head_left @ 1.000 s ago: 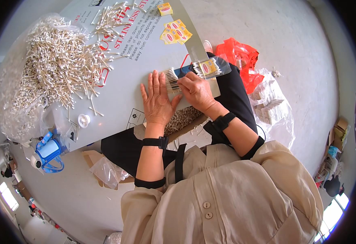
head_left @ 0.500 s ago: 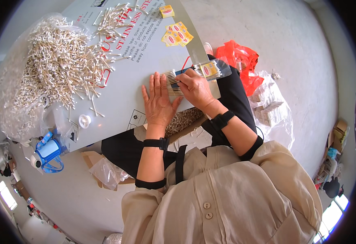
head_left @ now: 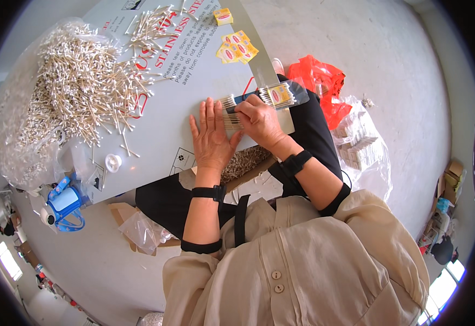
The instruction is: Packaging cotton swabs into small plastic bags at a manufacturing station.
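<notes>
Pressing flat on the grey tabletop (head_left: 156, 119), the person's left hand (head_left: 211, 138) has its fingers spread wide and holds nothing; it only steadies a small row of cotton swabs (head_left: 232, 119) lying side by side just past the fingertips. The right hand (head_left: 259, 122) is curled over the same row, its grip pinching the swabs close to a clear little bag (head_left: 281, 96) that already has swabs in it and lies at the near edge of the tabletop. To do this well, the sticks should stay even and tight together, so the left hand should keep them from rolling while the right hand guides the tips straight toward the bag's mouth. It looks wise to go slowly, since a loose stick could slip out. The tabletop edge is right beside the right hand, so a swab could drop off onto the lap or the floor (head_left: 389, 81). There is open room on the tabletop between the hands and the big pile of swabs (head_left: 74, 92) on the left. Yellow packets (head_left: 238, 46) lie farther up, well apart from the hands. A red bag (head_left: 316, 81) sits on the floor near the edge.
</notes>
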Motion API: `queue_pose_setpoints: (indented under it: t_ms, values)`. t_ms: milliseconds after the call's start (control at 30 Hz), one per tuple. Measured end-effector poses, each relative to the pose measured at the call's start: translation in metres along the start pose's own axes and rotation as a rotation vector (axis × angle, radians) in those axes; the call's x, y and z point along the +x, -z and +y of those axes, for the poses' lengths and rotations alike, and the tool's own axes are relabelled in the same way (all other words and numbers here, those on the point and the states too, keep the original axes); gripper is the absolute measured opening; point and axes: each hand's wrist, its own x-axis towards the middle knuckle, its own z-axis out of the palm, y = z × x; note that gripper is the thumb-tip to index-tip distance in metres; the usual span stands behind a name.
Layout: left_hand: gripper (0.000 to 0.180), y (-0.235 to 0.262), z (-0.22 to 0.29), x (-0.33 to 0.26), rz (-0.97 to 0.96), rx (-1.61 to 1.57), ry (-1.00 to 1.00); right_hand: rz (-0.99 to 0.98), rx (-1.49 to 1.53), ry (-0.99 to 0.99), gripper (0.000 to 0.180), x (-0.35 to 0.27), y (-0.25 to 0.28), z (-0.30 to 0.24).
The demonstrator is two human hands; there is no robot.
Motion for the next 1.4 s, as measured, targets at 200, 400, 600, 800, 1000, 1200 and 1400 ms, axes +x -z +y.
queue_pose_setpoints:
  t_ms: [200,400,600,800,1000,1200,1400]
  values:
    - [0.089,-0.001,0.0,0.0,0.007,-0.011,0.005,0.002,-0.009,-0.004,0.008,0.011,0.001,-0.002]
    - [0.089,-0.002,-0.002,0.0,-0.001,-0.015,-0.003,-0.005,-0.028,-0.014,0.008,0.014,-0.002,-0.001]
    - [0.09,-0.002,-0.002,0.0,-0.005,-0.002,0.001,-0.081,-0.044,0.002,0.006,0.01,-0.002,0.0]
    - [0.089,-0.001,0.0,0.0,0.023,-0.029,-0.002,0.069,0.028,-0.011,0.005,0.019,-0.005,0.004]
    - [0.09,-0.004,-0.004,-0.002,0.024,-0.024,-0.02,-0.018,0.005,0.027,0.007,0.034,-0.003,0.005]
    - [0.09,-0.007,-0.004,-0.002,0.05,-0.048,-0.023,-0.022,-0.09,0.074,0.004,0.037,-0.009,0.007]
    - [0.089,-0.005,-0.004,-0.003,0.037,-0.043,-0.017,-0.083,-0.073,0.063,0.007,0.039,-0.008,0.007]
